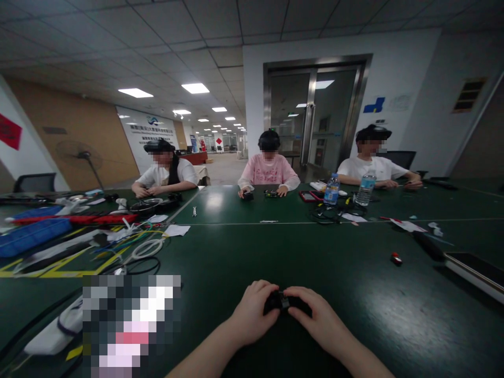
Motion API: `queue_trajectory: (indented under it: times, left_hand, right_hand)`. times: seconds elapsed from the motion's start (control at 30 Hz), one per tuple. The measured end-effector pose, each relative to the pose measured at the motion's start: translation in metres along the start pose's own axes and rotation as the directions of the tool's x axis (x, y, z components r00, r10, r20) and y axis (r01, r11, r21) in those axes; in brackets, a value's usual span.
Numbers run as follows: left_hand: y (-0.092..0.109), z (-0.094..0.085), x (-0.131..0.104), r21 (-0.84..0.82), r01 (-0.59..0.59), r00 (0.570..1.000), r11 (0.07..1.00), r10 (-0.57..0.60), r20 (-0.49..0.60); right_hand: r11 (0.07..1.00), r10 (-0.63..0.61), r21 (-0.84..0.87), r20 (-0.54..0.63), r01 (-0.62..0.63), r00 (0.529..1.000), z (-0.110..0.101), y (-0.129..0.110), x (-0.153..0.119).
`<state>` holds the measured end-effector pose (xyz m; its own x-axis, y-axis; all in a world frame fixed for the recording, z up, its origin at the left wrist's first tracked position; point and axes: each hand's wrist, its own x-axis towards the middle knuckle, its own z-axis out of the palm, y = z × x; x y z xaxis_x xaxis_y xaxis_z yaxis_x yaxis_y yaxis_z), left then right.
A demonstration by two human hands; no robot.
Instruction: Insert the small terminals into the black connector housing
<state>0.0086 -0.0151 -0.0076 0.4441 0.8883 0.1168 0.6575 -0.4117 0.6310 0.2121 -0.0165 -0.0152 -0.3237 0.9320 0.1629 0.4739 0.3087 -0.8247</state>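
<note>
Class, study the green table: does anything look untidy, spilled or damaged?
The left side looks messy: loose cables lie looped and crossing near a blue tray, in no clear order. No spill shows. The small black object between the left hand and right hand is too dark to check.

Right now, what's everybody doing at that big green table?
The person's bare left hand and bare right hand hold a small, dark, boxy object between them at the near side of the smooth green table. It's too dark to tell what it is. Across the table, a person in a pink top has a small black object at one hand. People in white shirts sit at the left and right.
</note>
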Motion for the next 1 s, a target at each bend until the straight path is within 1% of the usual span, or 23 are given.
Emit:
queue_trajectory:
  times: [0.1,0.23,0.4,0.67,0.87,1.0]
  left_hand:
    - [-0.001,0.001,0.0,0.007,0.0,1.0,1.0,0.0,0.004]
    - [-0.004,0.003,0.0,0.003,-0.01,1.0,1.0,0.01,-0.005]
    - [-0.005,0.004,0.0,0.018,-0.027,0.999,0.999,0.027,-0.017]
    - [0.0,0.0,-0.001,0.011,0.0,1.0,1.0,0.0,0.004]
    - [0.005,-0.004,-0.001,0.005,0.024,0.999,1.0,-0.024,0.025]
    - [0.005,-0.005,-0.001,-0.007,0.026,0.999,1.0,-0.026,0.024]
  right_hand:
    - [0.999,-0.006,0.043,-0.021,0.007,1.0,0.0,0.002,0.001]
    - [1.0,0.014,0.011,-0.026,-0.014,1.0,0.001,0.002,0.002]
    - [1.0,0.003,0.009,-0.035,-0.003,0.999,0.001,0.001,0.002]
    - [0.999,0.032,0.019,-0.038,-0.032,0.999,0.0,-0.002,0.001]
    - [1.0,0.009,0.026,-0.032,-0.008,0.999,-0.001,0.001,-0.001]
    - [1.0,0.005,0.028,-0.032,-0.004,0.999,0.0,0.004,-0.001]
